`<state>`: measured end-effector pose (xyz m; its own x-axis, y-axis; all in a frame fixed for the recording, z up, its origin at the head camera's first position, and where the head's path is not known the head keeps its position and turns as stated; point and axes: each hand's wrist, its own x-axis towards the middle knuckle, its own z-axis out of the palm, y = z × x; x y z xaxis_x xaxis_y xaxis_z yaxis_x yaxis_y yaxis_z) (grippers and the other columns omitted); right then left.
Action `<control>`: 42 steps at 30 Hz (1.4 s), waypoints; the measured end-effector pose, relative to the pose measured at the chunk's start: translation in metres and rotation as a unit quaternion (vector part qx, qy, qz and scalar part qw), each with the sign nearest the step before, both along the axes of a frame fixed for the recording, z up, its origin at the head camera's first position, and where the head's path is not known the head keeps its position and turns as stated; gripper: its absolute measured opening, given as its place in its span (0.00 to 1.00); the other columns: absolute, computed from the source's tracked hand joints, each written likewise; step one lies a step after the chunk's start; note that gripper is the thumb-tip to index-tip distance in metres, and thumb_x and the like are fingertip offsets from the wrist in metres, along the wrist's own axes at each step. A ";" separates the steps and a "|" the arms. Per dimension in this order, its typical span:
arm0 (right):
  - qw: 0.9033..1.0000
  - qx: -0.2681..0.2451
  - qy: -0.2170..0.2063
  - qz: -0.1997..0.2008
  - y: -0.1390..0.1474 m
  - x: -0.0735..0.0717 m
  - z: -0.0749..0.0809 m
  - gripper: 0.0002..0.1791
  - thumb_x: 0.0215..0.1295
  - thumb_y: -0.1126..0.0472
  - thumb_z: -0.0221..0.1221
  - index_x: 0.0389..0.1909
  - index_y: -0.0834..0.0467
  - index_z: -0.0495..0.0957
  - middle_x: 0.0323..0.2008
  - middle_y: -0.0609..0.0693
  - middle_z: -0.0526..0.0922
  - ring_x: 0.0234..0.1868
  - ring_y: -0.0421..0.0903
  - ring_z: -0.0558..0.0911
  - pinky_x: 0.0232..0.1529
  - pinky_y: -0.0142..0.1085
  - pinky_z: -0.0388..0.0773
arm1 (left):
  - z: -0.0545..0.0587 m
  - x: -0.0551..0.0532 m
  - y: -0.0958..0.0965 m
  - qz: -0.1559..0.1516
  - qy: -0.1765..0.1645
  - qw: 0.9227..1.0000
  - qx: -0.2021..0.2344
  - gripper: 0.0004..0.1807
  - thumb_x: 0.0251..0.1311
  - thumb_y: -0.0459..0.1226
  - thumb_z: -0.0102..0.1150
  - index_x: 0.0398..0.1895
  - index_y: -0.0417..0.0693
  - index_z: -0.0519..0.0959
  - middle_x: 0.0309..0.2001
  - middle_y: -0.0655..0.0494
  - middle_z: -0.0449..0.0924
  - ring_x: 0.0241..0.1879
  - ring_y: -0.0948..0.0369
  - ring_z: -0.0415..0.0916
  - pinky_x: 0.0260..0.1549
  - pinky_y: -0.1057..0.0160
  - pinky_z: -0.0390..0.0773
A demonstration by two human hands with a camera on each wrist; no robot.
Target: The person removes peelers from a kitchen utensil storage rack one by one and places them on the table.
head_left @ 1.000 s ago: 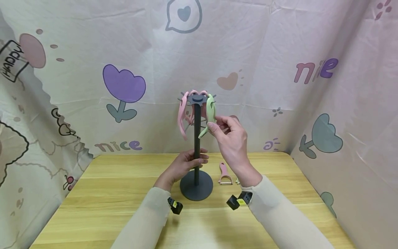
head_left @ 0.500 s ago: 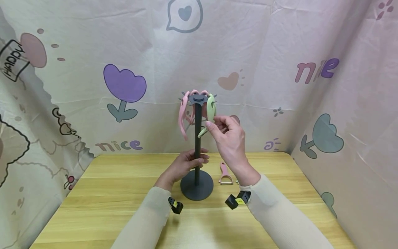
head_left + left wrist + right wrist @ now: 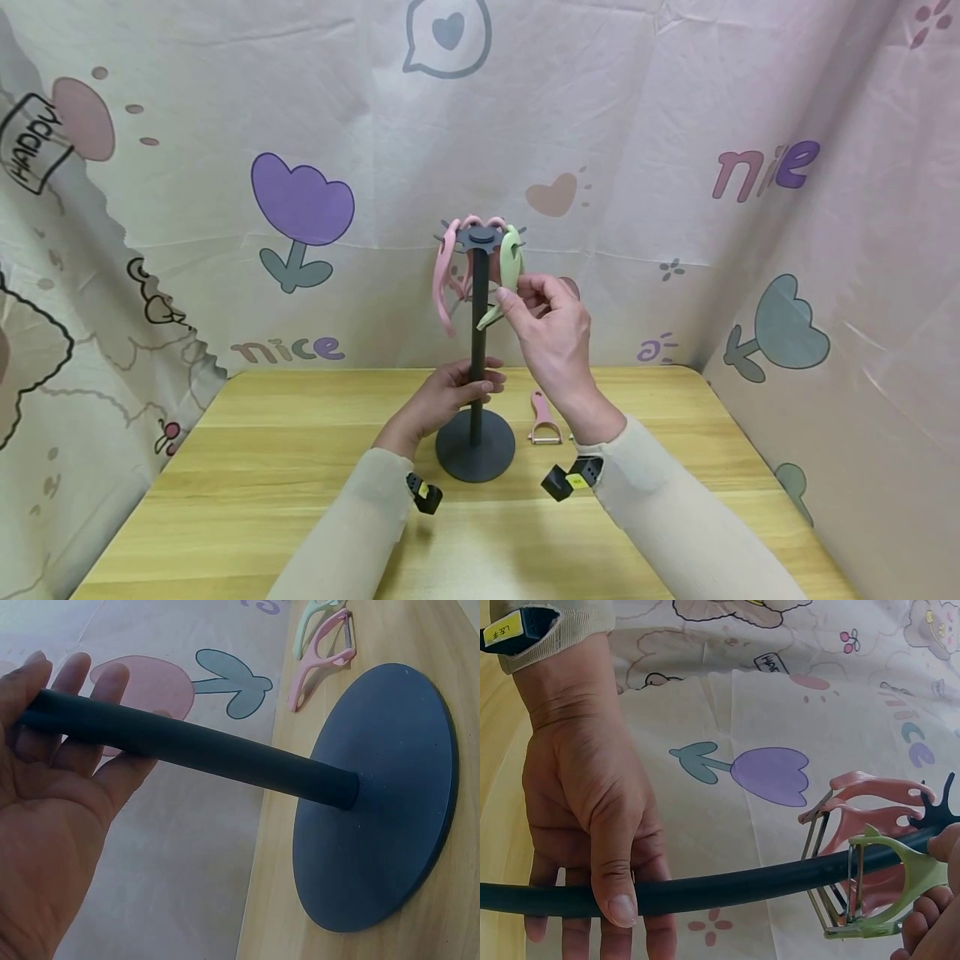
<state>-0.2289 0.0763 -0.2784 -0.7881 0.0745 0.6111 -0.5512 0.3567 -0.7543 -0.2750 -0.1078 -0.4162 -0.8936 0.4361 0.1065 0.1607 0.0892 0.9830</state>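
A dark grey stand [image 3: 476,458] with a round base and a hooked top stands upright on the table. My left hand [image 3: 442,398] holds its pole partway up, thumb on one side and fingers on the other. A light green Y-shaped peeler [image 3: 511,260] hangs by its handle at the right of the hooks. My right hand [image 3: 557,327] pinches this peeler's lower part between thumb and fingers; the right wrist view shows its metal blade [image 3: 855,881] beside the pole. Several pink peelers [image 3: 442,279] hang from the other hooks, partly overlapping.
On the wooden table [image 3: 300,483], right of the base, lies another pink peeler [image 3: 543,421]. Beyond it a pale green one [image 3: 309,619] is partly in the left wrist view. A printed cloth [image 3: 420,150] hangs close behind and along both sides.
My right hand has shifted slightly left towards the pole, still pinching the green peeler. My left hand keeps its hold on the pole, and the hanging peelers look the same.
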 end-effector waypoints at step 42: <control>0.998 -0.055 0.021 0.025 0.003 0.005 -0.001 0.14 0.72 0.55 0.66 0.52 0.57 0.84 0.40 0.51 0.86 0.36 0.46 0.79 0.36 0.32 0.77 | 0.000 0.000 0.001 0.004 -0.001 1.000 -0.002 0.20 0.75 0.39 0.62 0.68 0.51 0.79 0.63 0.37 0.82 0.61 0.50 0.84 0.65 0.47 0.80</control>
